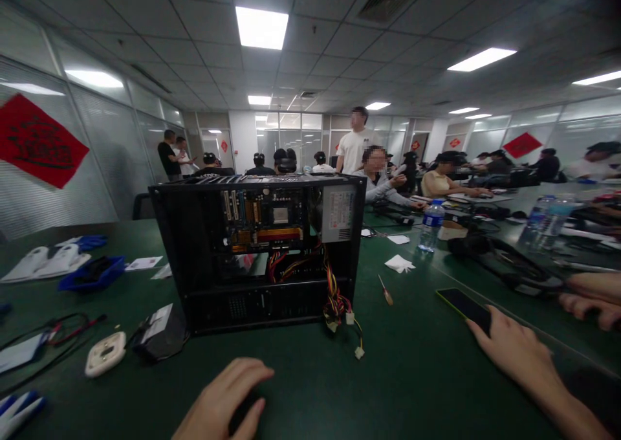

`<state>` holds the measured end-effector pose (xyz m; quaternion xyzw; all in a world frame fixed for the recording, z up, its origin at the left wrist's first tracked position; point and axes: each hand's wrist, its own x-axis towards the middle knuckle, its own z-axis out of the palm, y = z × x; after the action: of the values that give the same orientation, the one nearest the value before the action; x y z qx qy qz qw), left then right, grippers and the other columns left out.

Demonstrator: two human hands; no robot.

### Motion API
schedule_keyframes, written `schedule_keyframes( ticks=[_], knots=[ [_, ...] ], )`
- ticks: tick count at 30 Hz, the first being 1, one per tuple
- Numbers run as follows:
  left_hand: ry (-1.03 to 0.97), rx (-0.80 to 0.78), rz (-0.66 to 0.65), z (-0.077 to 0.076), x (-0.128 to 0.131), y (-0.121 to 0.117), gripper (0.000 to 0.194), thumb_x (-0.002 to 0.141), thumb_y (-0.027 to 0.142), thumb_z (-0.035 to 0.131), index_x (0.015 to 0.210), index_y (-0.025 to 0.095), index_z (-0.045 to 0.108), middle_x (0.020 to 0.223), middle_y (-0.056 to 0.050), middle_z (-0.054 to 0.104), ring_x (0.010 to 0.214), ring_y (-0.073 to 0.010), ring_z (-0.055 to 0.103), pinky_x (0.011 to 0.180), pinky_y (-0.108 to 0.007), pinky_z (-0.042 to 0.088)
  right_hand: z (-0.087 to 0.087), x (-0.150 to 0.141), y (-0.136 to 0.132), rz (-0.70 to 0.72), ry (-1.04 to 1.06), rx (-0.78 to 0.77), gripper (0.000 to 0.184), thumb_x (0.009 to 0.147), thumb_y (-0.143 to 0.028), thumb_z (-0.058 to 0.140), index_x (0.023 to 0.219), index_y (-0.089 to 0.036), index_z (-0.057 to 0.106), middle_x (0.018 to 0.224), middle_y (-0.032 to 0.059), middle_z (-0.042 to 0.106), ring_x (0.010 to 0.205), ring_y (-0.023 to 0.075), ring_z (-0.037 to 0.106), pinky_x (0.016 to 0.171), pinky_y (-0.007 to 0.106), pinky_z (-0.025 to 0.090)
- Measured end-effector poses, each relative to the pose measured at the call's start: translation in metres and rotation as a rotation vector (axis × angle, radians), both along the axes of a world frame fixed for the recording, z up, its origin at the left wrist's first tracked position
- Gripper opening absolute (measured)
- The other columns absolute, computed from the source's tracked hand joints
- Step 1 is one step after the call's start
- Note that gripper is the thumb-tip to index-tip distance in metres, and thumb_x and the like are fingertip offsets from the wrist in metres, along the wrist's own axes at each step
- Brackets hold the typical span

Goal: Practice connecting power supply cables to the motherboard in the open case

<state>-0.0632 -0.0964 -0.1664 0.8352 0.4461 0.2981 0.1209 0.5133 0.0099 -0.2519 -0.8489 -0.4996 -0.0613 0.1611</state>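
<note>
My left hand point(226, 398) is low in front of the computer case, thumb and fingers apart, with a dark gap between them and nothing visible held. My right hand point(517, 346) has its thumb and fingers around the near end of a smartphone point(463, 307) with a dark screen and a yellow-green edge. Between and beyond my hands stands an open black computer case point(218, 307). Inside it are a motherboard point(264, 217) and a silver power supply point(338, 210). Its bundled cables point(334, 301) spill out at the lower right, white connectors on the green table point(310, 375).
A screwdriver point(386, 292), tissue point(400, 263) and water bottle point(431, 228) are right of the case. Left are a blue tray point(92, 277), white gloves point(48, 259), a dark box-like object point(162, 336) and a cream object point(105, 354). Another person's hand point(589, 301) is at the right edge.
</note>
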Motion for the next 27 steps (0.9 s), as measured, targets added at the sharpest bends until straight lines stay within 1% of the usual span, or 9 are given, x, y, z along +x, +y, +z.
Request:
schedule_keyframes(
  ticks=[3,7,9,13,16,19,22,25,27],
  knots=[
    [0.064,0.184,0.056,0.028,-0.007,0.037,0.031,0.095,0.029,0.052,0.123,0.03,0.063,0.123,-0.005,0.068,0.114,-0.0211,0.065,0.1,-0.033,0.054,-0.008,0.008,0.004,0.022,-0.004,0.017,0.089,0.087,-0.067,0.019,0.142,-0.003,0.047,0.134,0.0274,0.058,0.117,0.0455,0.057,0.096,0.056,0.047],
    [0.105,0.278,0.13,0.057,-0.002,0.101,0.031,0.097,0.034,0.049,0.123,0.021,0.06,0.123,-0.011,0.065,0.116,-0.0251,0.061,0.104,-0.042,0.049,-0.016,0.015,0.007,0.034,0.003,0.01,0.088,0.088,-0.067,0.02,0.142,-0.004,0.048,0.135,0.0259,0.057,0.117,0.0453,0.058,0.093,0.057,0.048],
    [0.088,0.264,0.212,0.064,0.006,0.135,0.027,0.096,0.034,0.049,0.115,0.018,0.06,0.118,-0.013,0.066,0.112,-0.0271,0.062,0.101,-0.044,0.048,-0.017,0.015,0.007,0.028,-0.007,0.003,0.083,0.09,-0.062,0.018,0.142,-0.005,0.049,0.136,0.0249,0.057,0.117,0.0448,0.058,0.096,0.06,0.046],
    [0.094,0.145,0.338,0.069,0.025,0.188,0.022,0.093,0.037,0.051,0.104,0.018,0.055,0.095,-0.011,0.068,0.087,-0.0263,0.065,0.077,-0.037,0.05,-0.01,0.007,0.005,0.049,-0.069,0.071,0.075,0.091,-0.05,0.016,0.135,-0.003,0.055,0.142,0.0258,0.052,0.124,0.0446,0.053,0.105,0.067,0.035],
    [0.135,0.1,0.357,0.072,0.037,0.208,0.018,0.093,0.037,0.05,0.098,0.02,0.052,0.087,-0.007,0.067,0.08,-0.0239,0.064,0.071,-0.032,0.045,0.007,-0.012,0.002,0.265,-0.166,0.275,0.067,0.09,-0.048,0.027,0.123,-0.002,0.061,0.136,0.0269,0.055,0.125,0.0408,0.053,0.106,0.059,0.041],
    [0.215,0.044,0.441,0.076,0.045,0.212,0.024,0.093,0.043,0.05,0.096,0.02,0.053,0.086,-0.009,0.068,0.079,-0.025,0.065,0.065,-0.03,0.04,0.034,-0.053,0.001,0.606,-0.205,0.46,0.044,0.092,-0.039,0.041,0.114,-0.011,0.066,0.125,0.0225,0.063,0.118,0.0333,0.059,0.104,0.05,0.046],
    [0.259,0.011,0.518,0.076,0.047,0.213,0.032,0.094,0.049,0.048,0.091,0.019,0.056,0.088,-0.012,0.069,0.08,-0.0252,0.065,0.063,-0.03,0.038,0.069,-0.12,0.006,0.984,-0.277,0.572,0.026,0.093,-0.021,0.049,0.112,-0.021,0.067,0.115,0.0135,0.069,0.114,0.0263,0.062,0.1,0.043,0.05],
    [0.195,-0.018,0.426,0.072,0.044,0.217,0.036,0.095,0.05,0.045,0.079,0.019,0.056,0.08,-0.008,0.068,0.073,-0.0215,0.063,0.061,-0.028,0.036,0.109,-0.203,0.023,1.35,-0.324,0.725,0.023,0.092,-0.013,0.05,0.109,-0.018,0.066,0.103,0.0125,0.071,0.102,0.0242,0.063,0.089,0.039,0.053],
    [0.164,-0.025,0.354,0.068,0.042,0.221,0.036,0.095,0.048,0.046,0.075,0.019,0.057,0.075,-0.006,0.068,0.069,-0.0202,0.062,0.06,-0.028,0.035,0.134,-0.259,0.043,1.476,-0.314,0.675,0.022,0.095,-0.014,0.046,0.105,-0.016,0.066,0.098,0.0128,0.07,0.097,0.0236,0.062,0.085,0.038,0.052]
  ],
)
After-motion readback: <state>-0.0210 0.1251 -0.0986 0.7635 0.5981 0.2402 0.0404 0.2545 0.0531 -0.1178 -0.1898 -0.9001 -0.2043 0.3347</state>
